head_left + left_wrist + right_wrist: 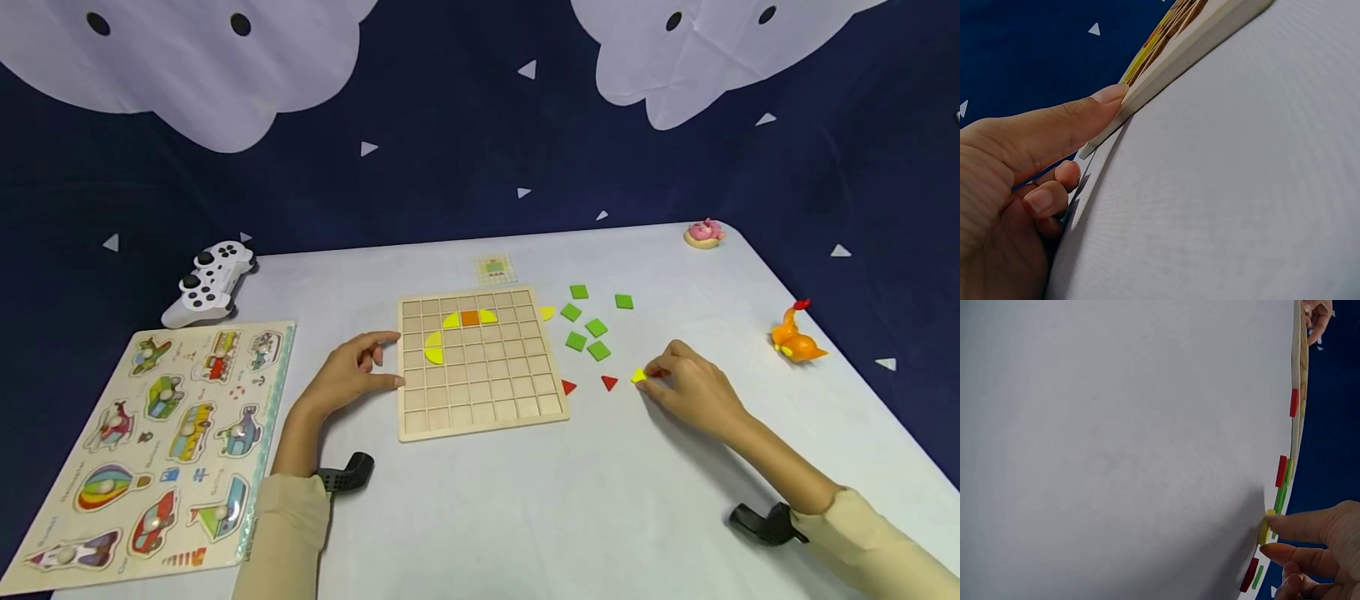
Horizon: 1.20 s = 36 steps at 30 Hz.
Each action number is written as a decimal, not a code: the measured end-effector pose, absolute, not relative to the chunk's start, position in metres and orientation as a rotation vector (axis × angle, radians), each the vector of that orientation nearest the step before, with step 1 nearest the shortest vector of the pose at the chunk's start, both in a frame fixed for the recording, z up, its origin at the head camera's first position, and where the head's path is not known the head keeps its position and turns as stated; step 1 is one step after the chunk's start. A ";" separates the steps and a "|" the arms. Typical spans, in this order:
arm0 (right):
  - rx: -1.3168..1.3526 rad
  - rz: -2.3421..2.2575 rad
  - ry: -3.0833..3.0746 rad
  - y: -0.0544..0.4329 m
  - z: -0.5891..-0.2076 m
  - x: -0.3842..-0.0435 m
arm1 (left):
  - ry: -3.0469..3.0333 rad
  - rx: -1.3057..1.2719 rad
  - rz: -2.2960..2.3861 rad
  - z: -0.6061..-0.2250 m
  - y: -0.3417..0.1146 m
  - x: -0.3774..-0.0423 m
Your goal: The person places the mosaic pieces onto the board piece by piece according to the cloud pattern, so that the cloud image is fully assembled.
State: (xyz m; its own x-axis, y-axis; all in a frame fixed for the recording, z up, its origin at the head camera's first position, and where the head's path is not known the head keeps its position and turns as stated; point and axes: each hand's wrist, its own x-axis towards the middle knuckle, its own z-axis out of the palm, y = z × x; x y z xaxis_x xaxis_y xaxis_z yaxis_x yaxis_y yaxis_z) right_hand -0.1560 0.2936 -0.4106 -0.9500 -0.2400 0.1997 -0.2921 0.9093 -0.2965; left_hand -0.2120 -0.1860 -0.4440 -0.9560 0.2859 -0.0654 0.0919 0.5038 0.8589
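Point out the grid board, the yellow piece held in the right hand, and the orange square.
Grid board (482,372): head view, on a bare cell near its middle.
Yellow piece (1264,532): right wrist view, on its visible side.
Orange square (470,318): head view, middle of its top face.

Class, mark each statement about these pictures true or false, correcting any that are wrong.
1. The right hand pinches a yellow piece. True.
2. An orange square lies on the grid board. True.
3. The right hand also touches the grid board. False: only the left hand does, at its left edge.
4. The game controller is white. True.
5. Only red pieces lie right of the grid board. False: green squares lie there too.
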 end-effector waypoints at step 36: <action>0.434 0.563 -2.874 0.279 -0.406 -0.184 | 2.576 0.335 1.425 -0.443 -0.186 -0.213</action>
State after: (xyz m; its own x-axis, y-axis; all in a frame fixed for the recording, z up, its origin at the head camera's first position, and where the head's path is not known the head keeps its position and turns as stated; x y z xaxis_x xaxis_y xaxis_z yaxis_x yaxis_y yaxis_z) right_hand -0.1843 0.2791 -0.4062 -0.9410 -0.2477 0.2304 -0.3163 0.8856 -0.3401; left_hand -0.2128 -0.1858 -0.4430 -0.9587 0.2806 -0.0473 0.1090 0.5158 0.8498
